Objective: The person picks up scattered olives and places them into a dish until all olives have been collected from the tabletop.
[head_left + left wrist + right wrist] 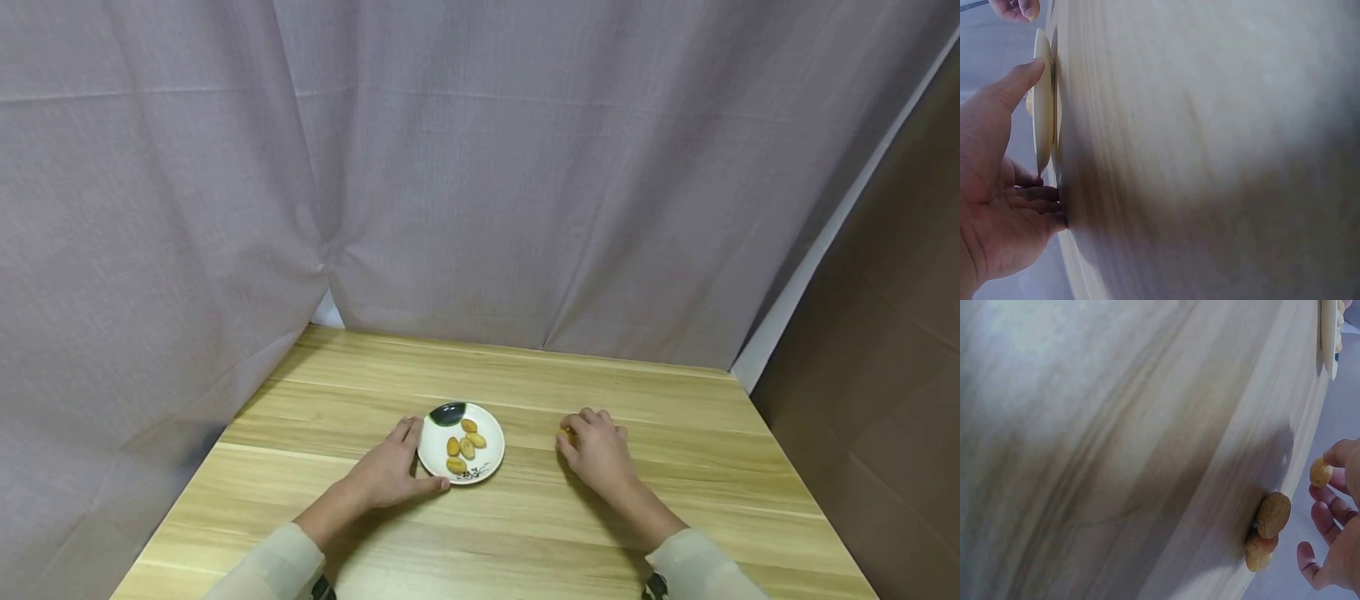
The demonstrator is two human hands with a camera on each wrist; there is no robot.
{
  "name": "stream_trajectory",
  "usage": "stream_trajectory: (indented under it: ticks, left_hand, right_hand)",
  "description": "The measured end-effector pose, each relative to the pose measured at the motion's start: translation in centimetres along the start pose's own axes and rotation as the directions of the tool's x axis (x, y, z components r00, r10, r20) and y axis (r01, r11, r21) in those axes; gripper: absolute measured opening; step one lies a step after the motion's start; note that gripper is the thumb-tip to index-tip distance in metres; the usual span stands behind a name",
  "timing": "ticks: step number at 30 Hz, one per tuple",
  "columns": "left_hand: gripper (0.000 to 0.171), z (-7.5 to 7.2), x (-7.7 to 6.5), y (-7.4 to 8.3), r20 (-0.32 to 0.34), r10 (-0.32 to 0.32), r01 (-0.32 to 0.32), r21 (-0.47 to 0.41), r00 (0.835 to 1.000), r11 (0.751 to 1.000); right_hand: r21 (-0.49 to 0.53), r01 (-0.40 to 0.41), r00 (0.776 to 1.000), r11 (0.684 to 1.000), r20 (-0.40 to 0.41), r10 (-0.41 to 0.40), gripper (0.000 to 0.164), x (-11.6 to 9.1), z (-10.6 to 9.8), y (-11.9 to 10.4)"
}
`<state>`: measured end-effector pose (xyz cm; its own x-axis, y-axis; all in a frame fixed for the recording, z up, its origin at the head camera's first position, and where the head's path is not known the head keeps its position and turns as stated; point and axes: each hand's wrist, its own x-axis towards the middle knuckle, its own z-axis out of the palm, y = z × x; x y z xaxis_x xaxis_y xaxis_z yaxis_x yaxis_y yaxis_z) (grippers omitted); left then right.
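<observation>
A small white plate [491,458] with a dark green patch and a painted sprig carries several oval yellow-brown pieces [467,448], nut-like or like dried fruit. My left hand [390,471] grips the plate's left side, thumb on the near rim and fingers around the far left edge. To the right, my right hand [600,454] pinches one such oval piece [1320,472] between thumb and fingers, apart from the table. Close to that hand, three more wrinkled oval pieces [1273,514] lie together on the table in the right wrist view; the hand hides them in the head view.
The wooden table [525,533] extends around both hands. A grey curtain [480,167] hangs along its back and left sides. A brown panel [885,375] borders the right side.
</observation>
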<state>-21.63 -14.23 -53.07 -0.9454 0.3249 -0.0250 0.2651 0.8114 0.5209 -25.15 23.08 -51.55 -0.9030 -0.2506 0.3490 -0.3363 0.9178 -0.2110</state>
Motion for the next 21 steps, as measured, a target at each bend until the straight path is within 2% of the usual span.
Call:
stream_trajectory:
  ticks: [6, 21]
  left_hand:
    - [0.127, 0.1, 0.0, -0.1, -0.004, 0.007, -0.007, -0.001, 1.0, 1.0]
    - [0.126, 0.0, 0.0, -0.1, -0.012, 0.013, -0.013, -0.009, 1.0, 1.0]
  right_hand:
    - [0.003, 0.034, 0.999, 0.999, -0.008, -0.034, 0.017, 0.0, 0.3, -0.4]
    - [0.036, 0.06, 0.998, 0.998, -0.032, -0.059, 0.019, 0.5, 0.9, -2.3]
